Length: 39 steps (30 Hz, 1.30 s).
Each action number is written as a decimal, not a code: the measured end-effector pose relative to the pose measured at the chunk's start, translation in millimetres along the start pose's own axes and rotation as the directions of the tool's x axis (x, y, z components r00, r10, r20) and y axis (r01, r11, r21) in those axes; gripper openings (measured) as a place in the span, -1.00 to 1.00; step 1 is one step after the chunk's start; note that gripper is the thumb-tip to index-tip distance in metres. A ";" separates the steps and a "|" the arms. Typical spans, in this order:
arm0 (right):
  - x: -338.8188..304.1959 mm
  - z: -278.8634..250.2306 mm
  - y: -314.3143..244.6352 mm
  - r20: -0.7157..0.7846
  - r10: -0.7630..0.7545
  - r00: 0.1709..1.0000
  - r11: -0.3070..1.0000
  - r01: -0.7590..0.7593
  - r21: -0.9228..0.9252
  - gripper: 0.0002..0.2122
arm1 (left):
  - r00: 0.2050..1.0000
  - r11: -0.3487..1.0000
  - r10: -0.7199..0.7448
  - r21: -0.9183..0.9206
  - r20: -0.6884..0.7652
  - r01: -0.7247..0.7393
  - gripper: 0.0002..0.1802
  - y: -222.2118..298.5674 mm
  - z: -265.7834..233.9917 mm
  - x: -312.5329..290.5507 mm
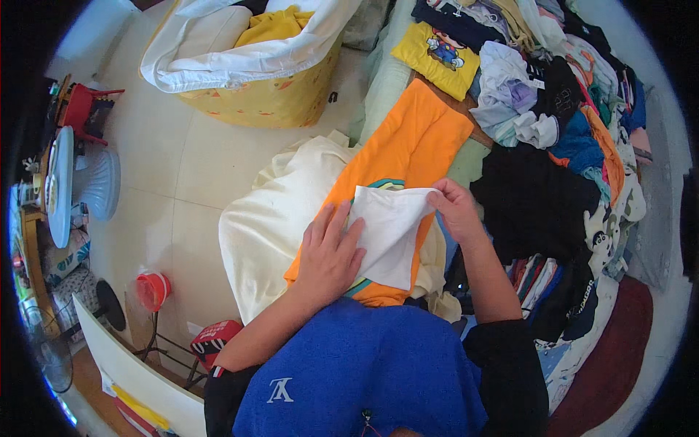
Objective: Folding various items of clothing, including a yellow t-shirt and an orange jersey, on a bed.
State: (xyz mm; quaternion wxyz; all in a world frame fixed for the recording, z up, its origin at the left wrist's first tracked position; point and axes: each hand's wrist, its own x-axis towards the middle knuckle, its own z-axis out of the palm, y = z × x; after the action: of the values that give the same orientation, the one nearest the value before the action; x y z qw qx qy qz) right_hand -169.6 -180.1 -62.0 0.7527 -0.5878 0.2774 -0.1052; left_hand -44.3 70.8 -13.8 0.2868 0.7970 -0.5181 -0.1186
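Across my lap lies an orange garment (415,135) folded into a long strip, with a curved multicoloured print partly showing. A white piece of cloth (393,237) lies on top of it; whether it is part of the garment I cannot tell. My left hand (331,251) rests flat with fingers apart on the orange garment and the left edge of the white cloth. Between thumb and fingers, my right hand (457,210) pinches the white cloth's upper right corner. Cream fabric (255,226) spreads under the garment on the left.
To the right is a large heap of clothes (510,102), with a folded yellow shirt (440,58) at its near-left side and a black garment (535,200) closer. A yellow fabric basket (255,105) with white lining stands far left. A red bucket (153,291) sits left.
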 end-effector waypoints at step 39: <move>-19.8 54.4 -29.5 0.308 -0.477 0.823 0.445 0.528 -0.723 -0.66 | 0.975 0.983 0.156 0.071 0.156 -0.168 -0.44 16.7 -11.0 19.5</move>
State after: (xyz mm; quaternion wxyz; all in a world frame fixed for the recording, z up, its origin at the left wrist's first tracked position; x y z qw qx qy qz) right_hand -151.5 -134.0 -19.9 0.3601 -0.9126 0.0854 -0.1738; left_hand -43.1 52.1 6.9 0.2223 0.7522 -0.6060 -0.1325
